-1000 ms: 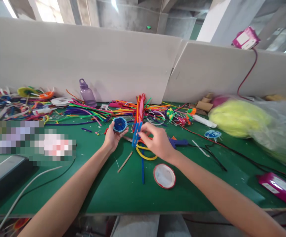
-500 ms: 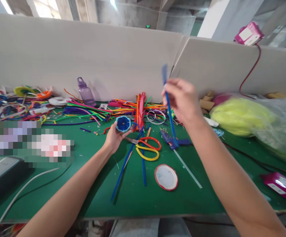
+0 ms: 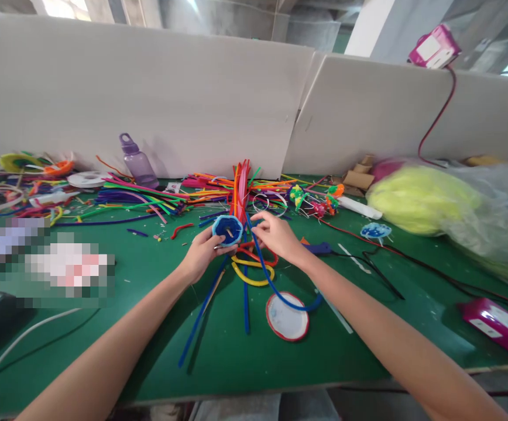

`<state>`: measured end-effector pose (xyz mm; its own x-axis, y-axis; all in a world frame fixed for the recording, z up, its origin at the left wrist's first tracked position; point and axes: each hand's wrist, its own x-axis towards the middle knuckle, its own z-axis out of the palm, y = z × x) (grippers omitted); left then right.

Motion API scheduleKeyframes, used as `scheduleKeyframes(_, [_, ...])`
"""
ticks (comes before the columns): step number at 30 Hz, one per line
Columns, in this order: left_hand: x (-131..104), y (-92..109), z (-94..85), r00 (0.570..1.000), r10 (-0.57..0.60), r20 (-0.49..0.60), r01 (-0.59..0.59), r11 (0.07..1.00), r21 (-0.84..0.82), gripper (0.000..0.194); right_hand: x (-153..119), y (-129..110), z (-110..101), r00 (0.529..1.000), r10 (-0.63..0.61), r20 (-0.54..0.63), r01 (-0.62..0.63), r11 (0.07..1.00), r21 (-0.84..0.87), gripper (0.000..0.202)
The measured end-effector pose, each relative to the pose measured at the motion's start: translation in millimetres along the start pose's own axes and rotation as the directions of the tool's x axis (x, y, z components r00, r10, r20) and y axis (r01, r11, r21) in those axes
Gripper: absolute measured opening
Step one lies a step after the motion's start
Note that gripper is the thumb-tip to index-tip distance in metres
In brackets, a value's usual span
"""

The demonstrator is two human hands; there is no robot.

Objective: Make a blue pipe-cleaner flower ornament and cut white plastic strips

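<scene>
Blue cup-like piece (image 3: pixel 235 224) held over tabletop (image 3: pixel 148 356), between near and far edges, left hand (image 3: pixel 202 251) closed round its side. Right hand (image 3: pixel 275 235) just beside, fingertips pinching curved blue strip (image 3: pixel 300 307). Yellow-and-red-handled scissors (image 3: pixel 254 282) below; red-rimmed disc (image 3: pixel 287 321) nearer near edge.

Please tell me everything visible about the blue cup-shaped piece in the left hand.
This blue cup-shaped piece has a dark blue, fuzzy-looking inside and a lighter blue, wavy rim; a small pale bit shows within. Its opening faces the camera. The left hand holds it over the green table, thumb at its near edge.
</scene>
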<state>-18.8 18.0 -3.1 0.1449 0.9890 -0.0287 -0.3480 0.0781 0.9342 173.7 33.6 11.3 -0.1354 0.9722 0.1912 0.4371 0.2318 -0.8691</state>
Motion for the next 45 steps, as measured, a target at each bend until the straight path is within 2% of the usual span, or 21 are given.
scheduleKeyframes(3, [-1.9,-0.2,1.0,1.0,0.0,0.007,0.0,0.998,0.065,0.013,-7.9,-4.2,-31.7,0.985,-0.169,-0.014,0.157,0.941,-0.3,0.014])
scheduleKeyframes(5, [-3.1,0.0,1.3,1.0,0.002,0.021,-0.004,0.994,0.108,0.014,-14.4,-3.1,-56.8,0.977,-0.213,-0.028,0.176,0.87,-0.46,0.018])
scheduleKeyframes(7, [-4.1,0.1,1.7,0.999,0.015,0.039,-0.021,0.986,0.168,0.018,-21.7,3.4,-80.4,0.982,-0.189,0.024,0.168,0.803,-0.571,0.022])
scheduleKeyframes(10, [-5.2,-0.4,2.9,0.998,0.03,0.055,-0.044,0.962,0.269,0.025,-34.4,22.3,-105.0,0.973,-0.049,0.224,0.193,0.699,-0.689,0.029])
scheduleKeyframes(12, [-5.5,-1.0,3.8,0.997,0.046,0.056,-0.061,0.946,0.317,0.03,-42.3,36.8,-111.8,0.956,0.013,0.294,0.216,0.648,-0.731,0.041])
scheduleKeyframes(14, [-5.3,-1.6,4.6,0.997,0.07,0.044,-0.081,0.932,0.353,0.032,-47.7,49.0,-112.6,0.956,0.046,0.288,0.196,0.633,-0.749,0.052])
scheduleKeyframes(18, [-4.4,-1.3,4.6,0.995,0.1,-0.01,-0.089,0.924,0.372,0.028,-47.8,63.0,-109.6,0.953,0.085,0.291,0.17,0.646,-0.744,0.054])
scheduleKeyframes(23, [-5.8,0.1,3.7,0.995,0.095,-0.021,-0.079,0.911,0.405,0.032,-41.9,70.7,-117.9,0.933,0.036,0.359,0.221,0.729,-0.648,0.038])
scheduleKeyframes(25, [-6.5,-0.3,3.0,0.995,0.105,0.001,-0.093,0.879,0.467,0.033,-41.9,69.5,-122.3,0.943,0.019,0.332,0.197,0.772,-0.605,0.034])
scheduleKeyframes(27, [-6.6,-1.4,1.9,0.993,0.109,0.038,-0.113,0.845,0.523,0.034,-42.7,63.7,-125.4,0.969,0.005,0.248,0.133,0.833,-0.537,0.034])
scheduleKeyframes(29, [-6.0,-3.1,0.7,0.992,0.107,0.067,-0.126,0.824,0.552,0.034,-43.6,53.2,-126.2,0.986,-0.036,0.162,0.095,0.924,-0.371,0.038])
scheduleKeyframes(31, [-5.2,-4.8,-0.3,0.992,0.099,0.077,-0.125,0.821,0.557,0.034,-44.8,40.3,-124.2,0.988,-0.105,0.112,0.113,0.991,-0.07,0.043])
scheduleKeyframes(33, [-4.8,-6.0,-0.7,0.993,0.09,0.072,-0.115,0.825,0.554,0.035,-47.0,28.6,-118.7,0.986,-0.125,0.109,0.099,0.971,0.216,0.045])
scheduleKeyframes(37, [-6.3,-7.7,0.2,0.994,0.082,0.077,-0.111,0.844,0.525,0.035,-55.8,18.5,-99.1,0.957,-0.145,0.251,0.0,0.867,0.499,0.051])
scheduleKeyframes(41, [-8.4,-9.1,1.2,0.991,0.111,0.069,-0.13,0.86,0.494,0.037,-65.1,20.8,-81.3,0.893,-0.127,0.432,-0.143,0.83,0.539,0.041])
scheduleKeyframes(45, [-9.3,-9.0,1.6,0.993,0.103,0.066,-0.122,0.858,0.499,0.036,-69.3,23.5,-76.3,0.859,-0.132,0.494,-0.183,0.822,0.539,0.04])
